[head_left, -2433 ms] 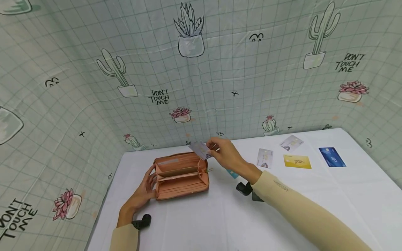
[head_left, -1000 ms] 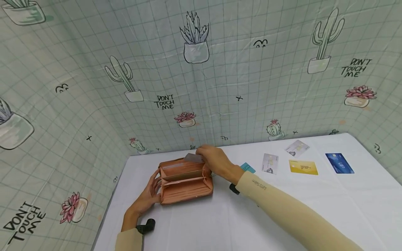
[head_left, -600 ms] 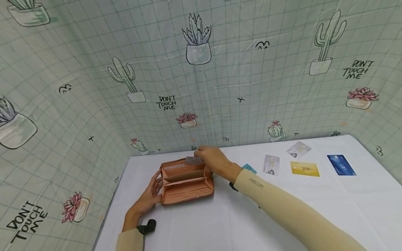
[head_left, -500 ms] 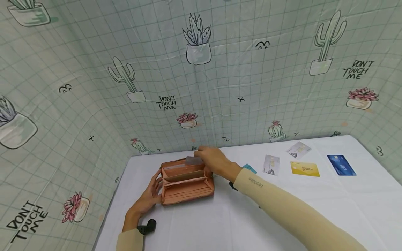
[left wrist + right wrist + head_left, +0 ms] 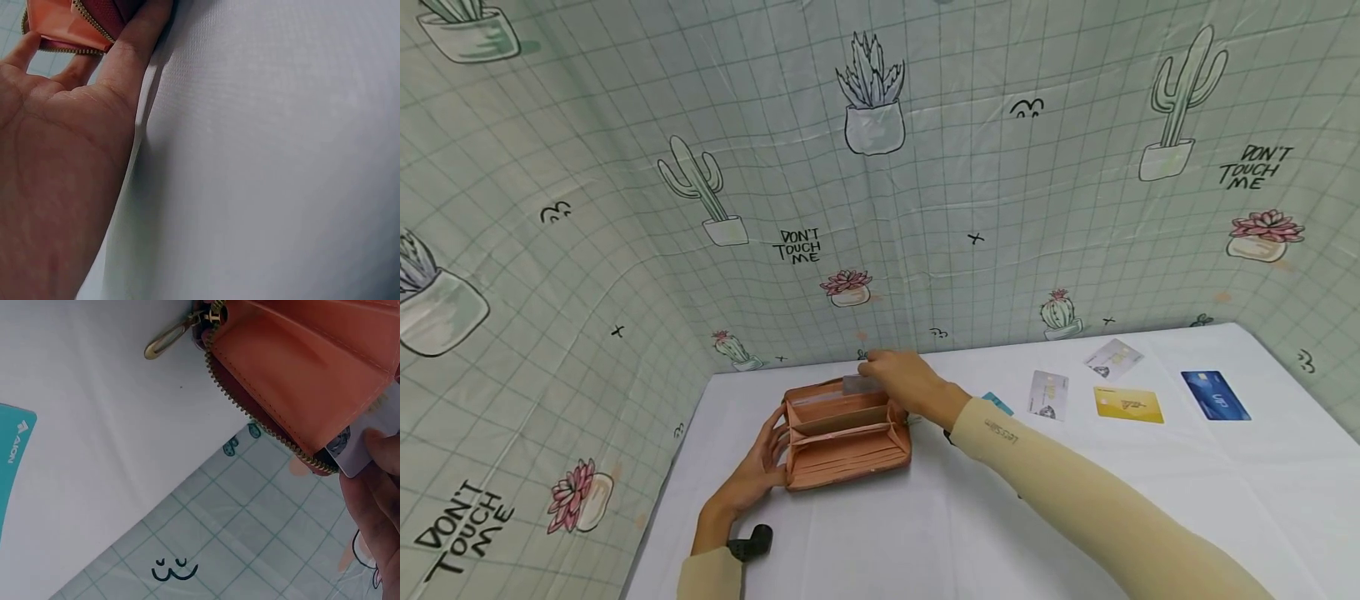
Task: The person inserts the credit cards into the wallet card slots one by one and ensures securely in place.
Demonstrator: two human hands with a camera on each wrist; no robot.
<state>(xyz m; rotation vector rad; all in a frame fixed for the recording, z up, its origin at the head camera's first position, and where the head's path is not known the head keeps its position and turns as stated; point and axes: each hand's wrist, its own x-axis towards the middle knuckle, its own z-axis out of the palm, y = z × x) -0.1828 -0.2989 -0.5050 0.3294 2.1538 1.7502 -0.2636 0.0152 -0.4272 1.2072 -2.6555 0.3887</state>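
Observation:
An orange-brown zip wallet [image 5: 850, 458] lies opened out on the white table, its compartments and card slots facing up. My left hand [image 5: 752, 471] holds its left end, thumb at the near corner and fingers along the side; the left wrist view shows the fingers [image 5: 25, 53] against the zipped edge. At the far right corner, my right hand [image 5: 910, 383] pinches a silver-grey bank card [image 5: 859, 384] between thumb and fingers. In the right wrist view the card [image 5: 359, 456] sits at the wallet's back inner panel, its lower part hidden.
Right of the wallet lie a teal card [image 5: 998, 403], partly behind the right sleeve, two silver cards [image 5: 1048, 395], a gold card [image 5: 1127, 405] and a blue card [image 5: 1216, 395]. A cactus-print cloth [image 5: 925, 167] hangs behind the table. The wallet's zip pull [image 5: 172, 339] sticks out sideways.
From above the wallet's far right corner, my right hand has brought the card down to the back panel. Lately it has shifted only slightly left. The left hand keeps its hold.

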